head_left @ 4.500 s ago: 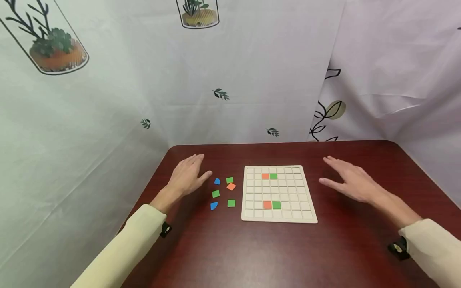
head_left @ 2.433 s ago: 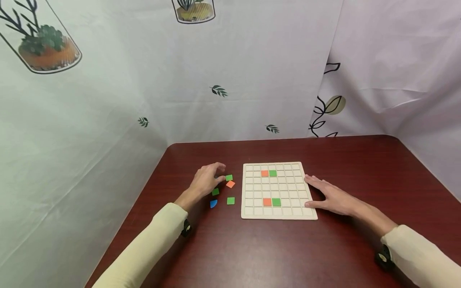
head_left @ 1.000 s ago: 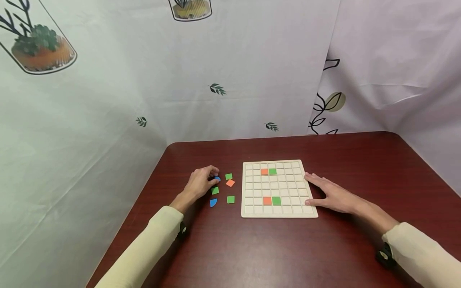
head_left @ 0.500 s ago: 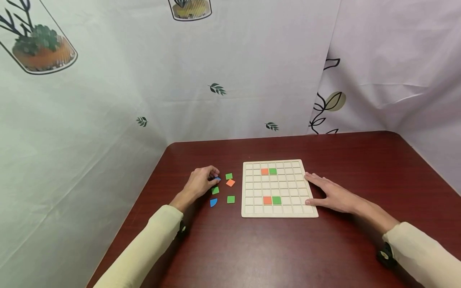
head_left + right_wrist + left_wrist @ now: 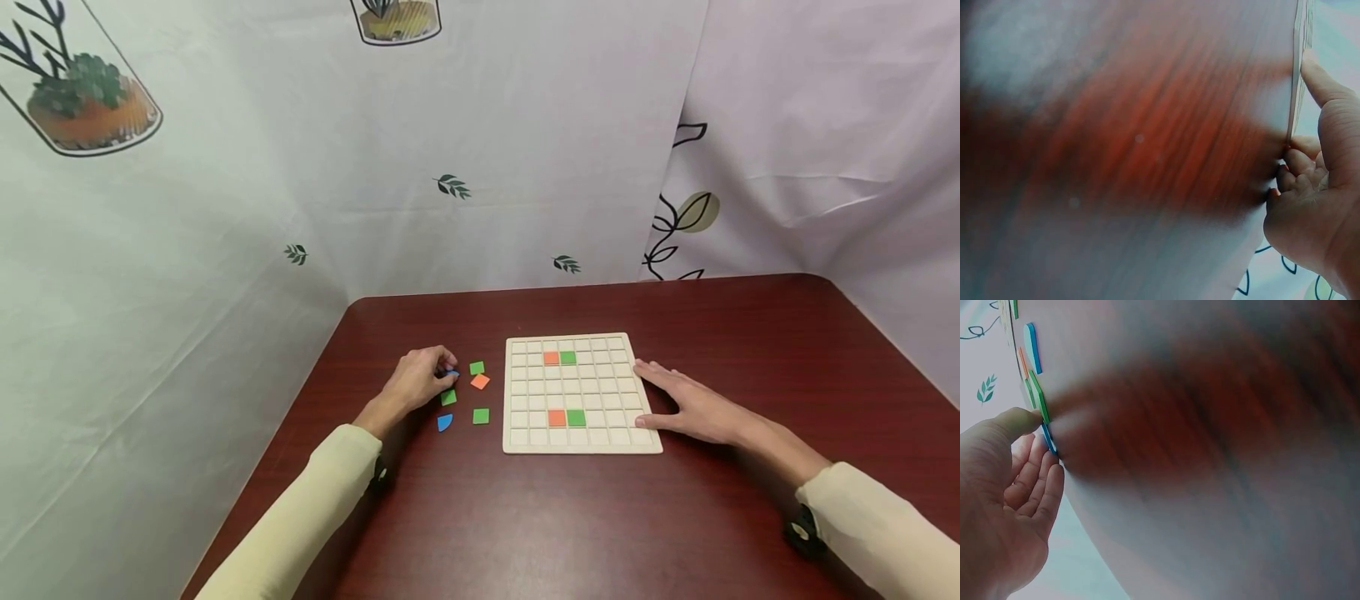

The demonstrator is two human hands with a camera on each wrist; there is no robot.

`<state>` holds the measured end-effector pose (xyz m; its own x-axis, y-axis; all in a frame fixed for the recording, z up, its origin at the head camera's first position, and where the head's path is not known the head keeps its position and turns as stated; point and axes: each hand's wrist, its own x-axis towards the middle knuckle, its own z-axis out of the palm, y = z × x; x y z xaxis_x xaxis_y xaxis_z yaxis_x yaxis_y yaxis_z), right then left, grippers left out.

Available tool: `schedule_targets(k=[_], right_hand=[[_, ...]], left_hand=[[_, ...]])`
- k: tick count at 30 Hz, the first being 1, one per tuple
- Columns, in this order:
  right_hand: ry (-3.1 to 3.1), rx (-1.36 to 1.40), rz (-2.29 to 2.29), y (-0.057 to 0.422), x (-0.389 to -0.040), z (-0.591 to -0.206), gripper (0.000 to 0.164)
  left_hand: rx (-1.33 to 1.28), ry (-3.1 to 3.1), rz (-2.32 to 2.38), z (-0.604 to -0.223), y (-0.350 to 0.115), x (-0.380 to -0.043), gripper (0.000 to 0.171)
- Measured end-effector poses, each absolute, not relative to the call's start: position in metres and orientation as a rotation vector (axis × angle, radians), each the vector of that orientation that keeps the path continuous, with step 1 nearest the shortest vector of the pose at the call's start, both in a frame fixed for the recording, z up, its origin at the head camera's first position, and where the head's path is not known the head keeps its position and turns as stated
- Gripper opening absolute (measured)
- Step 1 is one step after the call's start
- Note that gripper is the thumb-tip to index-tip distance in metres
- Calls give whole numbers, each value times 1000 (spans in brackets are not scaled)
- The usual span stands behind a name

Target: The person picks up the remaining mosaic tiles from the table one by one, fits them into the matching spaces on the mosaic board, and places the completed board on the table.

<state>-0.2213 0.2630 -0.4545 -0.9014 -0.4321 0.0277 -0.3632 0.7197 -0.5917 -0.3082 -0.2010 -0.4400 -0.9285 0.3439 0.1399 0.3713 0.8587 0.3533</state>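
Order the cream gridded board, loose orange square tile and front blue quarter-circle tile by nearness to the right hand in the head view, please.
1. Cream gridded board, touching the right hand.
2. Loose orange tile, left of the board.
3. Front blue tile, farther left.

Right grip [image 5: 1329, 200], bare hand, at 3 to 4 o'clock. Thumb [image 5: 1322, 84] touching pale board [image 5: 1302, 25], seen edge-on at 2 o'clock; other fingers [image 5: 1300, 162] foreshortened, contact with board unclear. Red-brown counter [image 5: 1147, 144] fills middle, blurred, pale glare toward 10 o'clock. White cloth [image 5: 1263, 272], dark leaf outlines, at 5 o'clock.
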Motion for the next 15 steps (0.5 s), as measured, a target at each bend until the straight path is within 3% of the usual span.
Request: schedule_targets(k=[15], right_hand=[[2801,-652,-927,263,-221,-452,101]], left_hand=[[-583,-2940,-606,-436,-204,-311,20]])
